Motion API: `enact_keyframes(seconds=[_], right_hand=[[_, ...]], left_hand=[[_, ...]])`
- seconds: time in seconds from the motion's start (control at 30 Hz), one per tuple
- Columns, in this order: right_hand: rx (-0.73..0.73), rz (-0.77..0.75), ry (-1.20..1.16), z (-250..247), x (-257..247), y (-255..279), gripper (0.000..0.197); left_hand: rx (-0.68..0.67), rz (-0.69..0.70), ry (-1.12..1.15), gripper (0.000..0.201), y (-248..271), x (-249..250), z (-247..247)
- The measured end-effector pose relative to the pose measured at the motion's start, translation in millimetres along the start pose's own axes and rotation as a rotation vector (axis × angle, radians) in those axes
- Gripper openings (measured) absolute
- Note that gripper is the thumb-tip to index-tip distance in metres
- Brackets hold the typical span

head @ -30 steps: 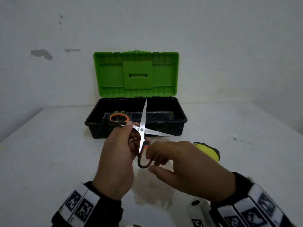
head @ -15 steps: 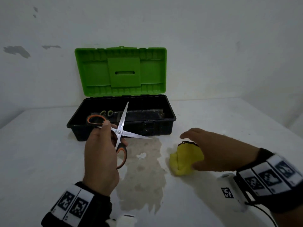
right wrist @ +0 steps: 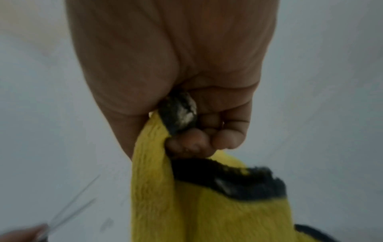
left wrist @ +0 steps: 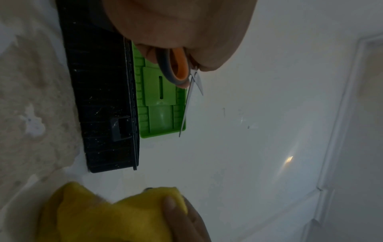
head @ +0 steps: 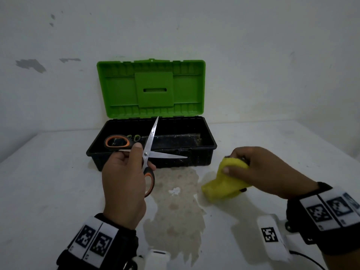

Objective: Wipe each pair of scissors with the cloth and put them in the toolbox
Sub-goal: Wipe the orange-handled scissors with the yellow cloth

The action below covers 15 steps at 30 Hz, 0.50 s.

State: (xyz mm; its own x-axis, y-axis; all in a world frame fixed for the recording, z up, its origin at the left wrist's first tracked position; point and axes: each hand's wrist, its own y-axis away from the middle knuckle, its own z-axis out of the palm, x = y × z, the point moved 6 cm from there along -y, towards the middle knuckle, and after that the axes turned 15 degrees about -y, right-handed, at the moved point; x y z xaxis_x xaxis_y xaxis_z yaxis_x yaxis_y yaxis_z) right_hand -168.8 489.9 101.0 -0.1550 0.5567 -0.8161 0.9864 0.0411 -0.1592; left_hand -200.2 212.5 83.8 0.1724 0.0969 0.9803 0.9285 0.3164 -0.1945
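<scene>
My left hand grips orange-and-grey scissors by the handles, blades spread wide, in front of the toolbox. The left wrist view shows the orange handle in my fingers and the thin blades beyond. To the right, my right hand pinches a yellow cloth with a dark edge, lifted off the table; in the right wrist view the cloth hangs from my curled fingers. The black toolbox stands open, green lid upright. Small green-handled scissors lie inside.
A damp, stained patch spreads over the white table between my hands and toward me. The wall stands close behind the toolbox. Bare table lies to the left and right of the box.
My right hand left the scissors' handle, went right to the yellow cloth and has picked it up off the table. The left hand keeps the spread scissors.
</scene>
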Motion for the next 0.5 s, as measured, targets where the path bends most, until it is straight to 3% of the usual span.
enact_keyframes(seconds=[0.1,0.23,0.5], right_hand=[[0.154,-0.040,-0.407,-3,-6,-4,0.003],[0.275,-0.107,-0.750,3,-14,-13,0.028],[0.373,-0.209,-0.764,37,-55,-40,0.025]], left_hand=[[0.019,0.001,0.003,0.032,-6,0,-1],[0.038,0.002,0.015,0.032,-14,3,0],[0.113,0.031,0.080,0.030,-32,8,-3]])
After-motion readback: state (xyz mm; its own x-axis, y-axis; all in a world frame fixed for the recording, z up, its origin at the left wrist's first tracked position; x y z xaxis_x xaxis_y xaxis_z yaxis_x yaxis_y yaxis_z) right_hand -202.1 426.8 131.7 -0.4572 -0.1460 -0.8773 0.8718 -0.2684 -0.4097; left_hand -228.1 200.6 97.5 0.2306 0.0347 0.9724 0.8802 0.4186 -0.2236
